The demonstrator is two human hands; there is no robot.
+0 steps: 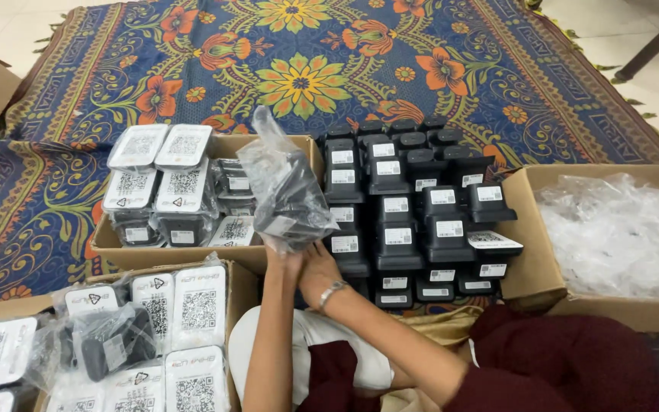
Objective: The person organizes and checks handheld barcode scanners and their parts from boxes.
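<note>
A black device in a clear plastic bag (284, 191) is held upright in front of me, with the bag's loose top sticking up. My left hand (282, 258) grips it from below. My right hand (316, 265), a metal bracelet on its wrist, holds the same bag at its lower right side. Just right of the hands, several unbagged black devices (413, 214) with white labels stand in rows on the patterned rug.
Behind my hands, a cardboard box (108, 248) holds bagged devices with white code labels. A second box (242, 286) at the lower left holds more. The box (532, 252) on the right is full of crumpled clear bags. A flowered blue rug (299, 76) covers the floor.
</note>
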